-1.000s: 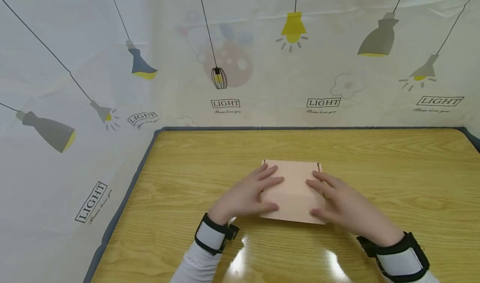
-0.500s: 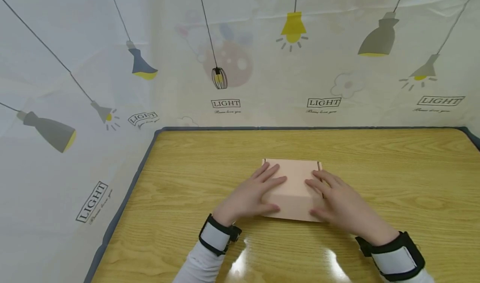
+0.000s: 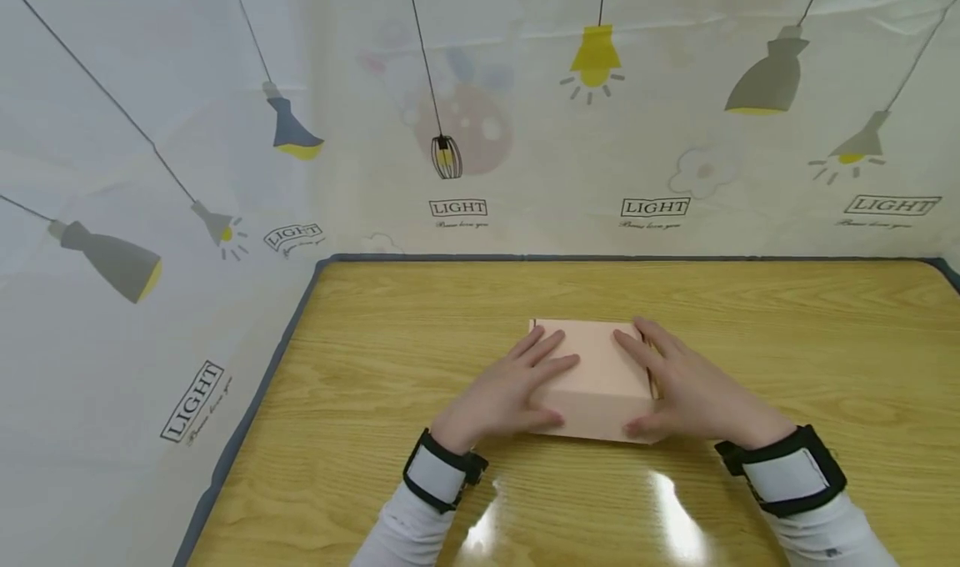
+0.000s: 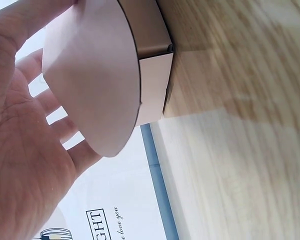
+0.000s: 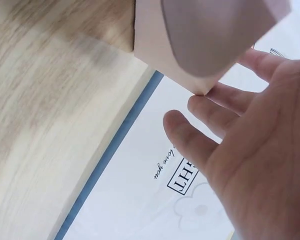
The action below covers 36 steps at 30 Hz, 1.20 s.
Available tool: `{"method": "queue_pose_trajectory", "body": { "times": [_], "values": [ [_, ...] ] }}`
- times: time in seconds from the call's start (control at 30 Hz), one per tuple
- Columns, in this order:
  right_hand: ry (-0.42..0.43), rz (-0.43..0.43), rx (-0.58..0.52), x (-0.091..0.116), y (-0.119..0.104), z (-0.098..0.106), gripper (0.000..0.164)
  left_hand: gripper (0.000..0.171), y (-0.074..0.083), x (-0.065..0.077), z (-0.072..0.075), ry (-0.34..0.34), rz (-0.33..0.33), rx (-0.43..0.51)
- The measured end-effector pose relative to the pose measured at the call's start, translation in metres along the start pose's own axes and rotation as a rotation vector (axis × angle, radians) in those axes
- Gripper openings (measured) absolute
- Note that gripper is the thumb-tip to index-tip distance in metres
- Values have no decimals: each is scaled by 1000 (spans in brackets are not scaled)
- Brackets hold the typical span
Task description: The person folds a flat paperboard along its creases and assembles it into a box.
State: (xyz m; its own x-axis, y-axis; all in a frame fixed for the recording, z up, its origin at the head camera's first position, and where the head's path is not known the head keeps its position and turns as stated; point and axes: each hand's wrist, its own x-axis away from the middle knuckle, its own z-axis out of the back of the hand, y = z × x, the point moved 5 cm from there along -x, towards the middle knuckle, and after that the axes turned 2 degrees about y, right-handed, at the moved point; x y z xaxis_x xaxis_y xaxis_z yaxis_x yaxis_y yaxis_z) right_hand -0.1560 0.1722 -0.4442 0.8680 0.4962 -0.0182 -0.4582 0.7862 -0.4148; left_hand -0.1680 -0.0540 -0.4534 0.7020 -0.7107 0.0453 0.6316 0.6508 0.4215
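Observation:
A pale pink cardboard box (image 3: 592,371) lies on the table with its lid over the top. My left hand (image 3: 495,393) rests on the left part of the lid, fingers spread and thumb near the front edge. At the right side my right hand (image 3: 697,392) touches the box, two fingers by the far right corner and thumb at the front. In the left wrist view a rounded flap (image 4: 97,80) stands away from the box wall. Another rounded flap (image 5: 210,37) shows in the right wrist view. The inside of the box is hidden.
The wood-grain table (image 3: 397,317) surrounds the box. A white sheet (image 3: 517,158) printed with lamps hangs behind and at the left, bordered by a dark blue edge (image 3: 465,258) along the tabletop.
My right hand has shifted away from me along the box's right side, its fingers now nearer the far corner. My left hand stays on the lid. The head view has turned slightly left.

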Motion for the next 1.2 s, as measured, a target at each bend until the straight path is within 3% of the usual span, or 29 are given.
{"method": "queue_pose_trajectory", "body": {
  "times": [0.77,1.2],
  "values": [
    [141,-63,55,-8,5,-4,104,79,6,1,4,12,11,-113],
    [45,-142,-125,5,8,15,98,88,19,6,17,106,-21,-188]
  ]
}}
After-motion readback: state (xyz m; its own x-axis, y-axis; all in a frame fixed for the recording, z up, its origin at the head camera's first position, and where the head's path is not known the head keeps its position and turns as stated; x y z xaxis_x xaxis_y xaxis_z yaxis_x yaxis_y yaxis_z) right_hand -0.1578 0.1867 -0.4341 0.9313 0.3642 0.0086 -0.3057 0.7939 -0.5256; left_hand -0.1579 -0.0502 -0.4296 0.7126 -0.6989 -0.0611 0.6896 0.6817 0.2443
